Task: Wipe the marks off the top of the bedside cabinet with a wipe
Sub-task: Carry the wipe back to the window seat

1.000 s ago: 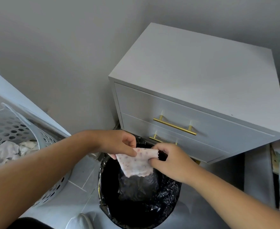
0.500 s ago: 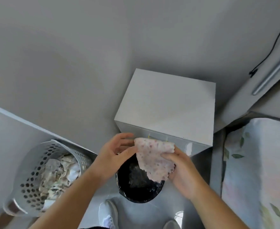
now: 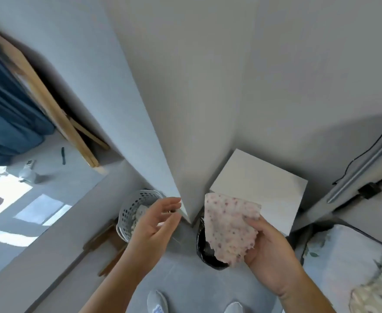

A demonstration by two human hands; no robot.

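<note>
Head view. The right hand is raised in front of the body, forearm entering from the lower right, palm turned toward the left. Its fingers are closed on the right edge of the wipe, thumb on the near face. The wipe is white with small reddish dots and hangs spread open in the air, its upper edge level with the near edge of the bedside cabinet, its lower edge ragged. The wipe is held off the cabinet and does not rest on it.

The left hand is held to the left of the wipe and apart from it, forearm entering from the lower centre. Its palm faces right, and its fingers are spread and slightly curled, gripping nothing.

The bedside cabinet is white, set in the corner against the wall, well below the camera. Its top is bare; no marks can be made out at this resolution.

A bin lined with a black bag stands on the floor just in front of the cabinet, partly hidden behind the wipe. A perforated white laundry basket with cloth inside stands to the left, behind the left hand. Two shoes show at the bottom edge. A bed with leaf-print bedding lies at the right.
</note>
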